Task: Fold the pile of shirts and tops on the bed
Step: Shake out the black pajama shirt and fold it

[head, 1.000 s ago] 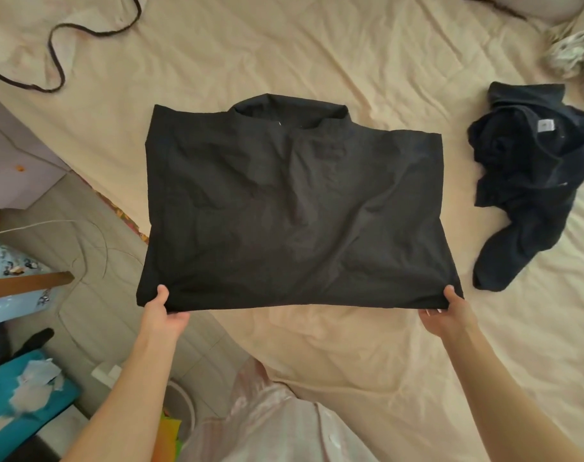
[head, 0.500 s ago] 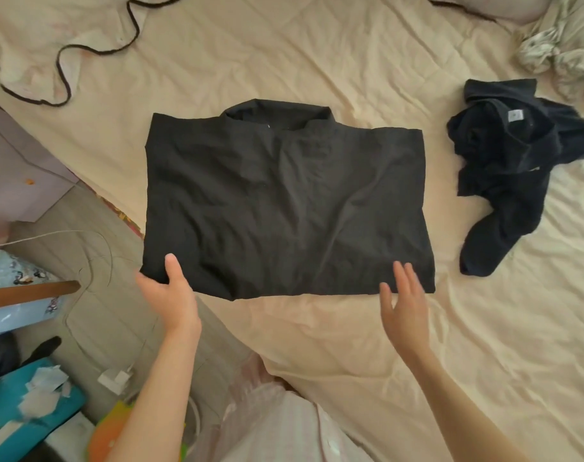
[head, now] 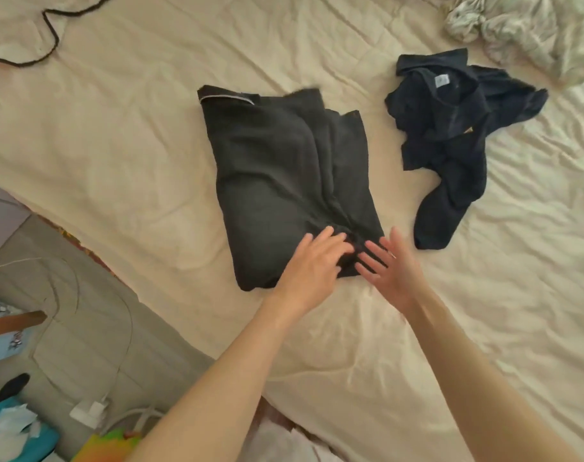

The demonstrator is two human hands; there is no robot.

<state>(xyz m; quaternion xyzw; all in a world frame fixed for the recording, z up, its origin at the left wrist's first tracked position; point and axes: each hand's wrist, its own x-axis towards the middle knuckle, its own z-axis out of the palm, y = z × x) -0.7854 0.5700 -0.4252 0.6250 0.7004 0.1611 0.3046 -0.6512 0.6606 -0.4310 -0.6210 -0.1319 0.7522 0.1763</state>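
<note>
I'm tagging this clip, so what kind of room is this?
Most likely a bedroom at home: a bed under a wrinkled cream sheet, a folded black top and a crumpled navy shirt lying on it.

Your left hand (head: 312,261) covers the near edge of the folded black shirt (head: 284,181), so the hem beneath it is hidden from you. Left fingers (head: 330,241) blurred; contact with cloth unclear. Your right hand (head: 389,266) hides the shirt's near right corner. Label on the navy top (head: 450,145) too small to read. Crumpled pale cloth (head: 530,31) cut off at far right corner. Dark cord (head: 50,25) runs out past the far left edge. Both your forearms cut off at near edge.
</note>
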